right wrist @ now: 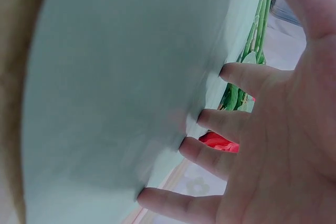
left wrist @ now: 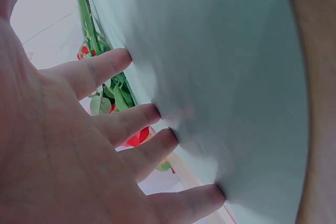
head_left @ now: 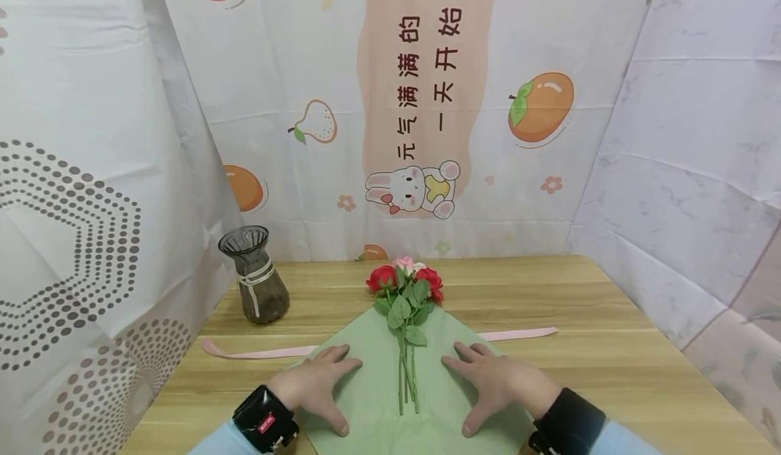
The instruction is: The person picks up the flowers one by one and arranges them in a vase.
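Note:
A sheet of pale green wrapping paper (head_left: 375, 387) lies on the table with one corner pointing away from me. On its middle rests a small bunch of roses (head_left: 399, 306), red and pink heads at the far corner, bare green stems towards me. My left hand (head_left: 320, 387) spreads its fingers on the paper's left side, and the fingertips (left wrist: 167, 139) press down on the sheet. Mirroring it, my right hand (head_left: 497, 384) touches the right side with spread fingertips (right wrist: 190, 145). Neither hand grips anything. A pink ribbon (head_left: 274, 354) runs crosswise beneath the paper, both ends showing.
A dark glass vase (head_left: 264, 292) with a cord tied round its neck stands at the back left of the wooden table (head_left: 525, 285). Patterned cloth (head_left: 274, 55) hangs behind the table and along both sides.

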`<action>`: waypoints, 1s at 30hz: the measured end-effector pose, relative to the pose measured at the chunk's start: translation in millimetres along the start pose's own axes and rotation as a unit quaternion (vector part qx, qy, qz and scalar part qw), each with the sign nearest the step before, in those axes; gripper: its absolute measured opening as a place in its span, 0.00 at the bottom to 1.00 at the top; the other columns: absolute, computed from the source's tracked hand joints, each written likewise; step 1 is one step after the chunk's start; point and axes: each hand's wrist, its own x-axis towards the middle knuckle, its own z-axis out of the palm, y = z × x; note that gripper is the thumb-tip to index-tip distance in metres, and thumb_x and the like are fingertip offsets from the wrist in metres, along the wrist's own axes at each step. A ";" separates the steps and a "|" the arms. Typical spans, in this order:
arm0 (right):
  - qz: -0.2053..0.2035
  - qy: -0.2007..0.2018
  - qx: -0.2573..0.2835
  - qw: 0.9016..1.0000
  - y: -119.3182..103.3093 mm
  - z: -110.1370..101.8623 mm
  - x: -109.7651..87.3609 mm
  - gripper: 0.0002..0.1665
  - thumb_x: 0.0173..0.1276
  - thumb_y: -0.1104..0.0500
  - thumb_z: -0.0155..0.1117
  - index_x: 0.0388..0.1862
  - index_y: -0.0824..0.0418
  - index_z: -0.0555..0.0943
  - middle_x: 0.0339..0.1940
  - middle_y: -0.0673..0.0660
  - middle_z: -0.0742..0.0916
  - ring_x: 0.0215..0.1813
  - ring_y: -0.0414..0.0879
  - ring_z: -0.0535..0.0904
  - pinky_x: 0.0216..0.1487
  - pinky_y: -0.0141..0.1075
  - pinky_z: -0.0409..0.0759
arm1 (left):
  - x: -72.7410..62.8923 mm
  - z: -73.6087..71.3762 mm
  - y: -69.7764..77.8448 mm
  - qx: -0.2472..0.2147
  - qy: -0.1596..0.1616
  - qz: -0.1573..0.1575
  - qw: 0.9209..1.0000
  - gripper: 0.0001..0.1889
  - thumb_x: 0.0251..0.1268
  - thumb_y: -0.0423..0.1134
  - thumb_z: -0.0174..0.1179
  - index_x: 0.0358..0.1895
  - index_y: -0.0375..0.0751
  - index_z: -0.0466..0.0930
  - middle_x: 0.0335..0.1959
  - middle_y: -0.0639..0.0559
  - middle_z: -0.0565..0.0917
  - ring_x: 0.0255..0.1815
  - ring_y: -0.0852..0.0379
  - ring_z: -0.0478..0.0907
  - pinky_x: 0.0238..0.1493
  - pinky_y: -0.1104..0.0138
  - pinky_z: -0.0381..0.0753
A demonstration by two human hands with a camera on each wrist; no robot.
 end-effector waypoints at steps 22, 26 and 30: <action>0.001 0.021 0.030 0.999 16.0 1.6 2.0 0.70 0.38 0.34 0.86 0.79 0.54 0.66 0.80 0.67 0.61 0.76 0.73 0.54 0.63 0.69 0.67 | 17.5 -0.1 1.3 0.000 0.002 -0.010 1.000 0.57 0.32 0.60 0.83 0.74 0.48 0.70 0.77 0.35 0.59 0.76 0.32 0.55 0.61 0.26 0.58; -0.002 0.023 0.035 0.999 20.1 0.3 4.3 0.70 0.38 0.35 0.87 0.79 0.55 0.66 0.80 0.68 0.61 0.76 0.74 0.54 0.64 0.70 0.65 | 22.2 -0.1 1.8 0.002 0.001 -0.015 1.000 0.58 0.31 0.61 0.82 0.75 0.49 0.69 0.78 0.36 0.59 0.76 0.32 0.55 0.62 0.26 0.57; -0.002 0.026 0.037 0.999 23.8 -3.3 6.4 0.70 0.37 0.37 0.88 0.79 0.56 0.66 0.80 0.69 0.61 0.76 0.75 0.53 0.64 0.72 0.62 | 27.5 -1.7 2.9 -0.004 0.005 -0.015 1.000 0.58 0.31 0.60 0.83 0.75 0.48 0.69 0.78 0.36 0.59 0.76 0.32 0.55 0.63 0.26 0.56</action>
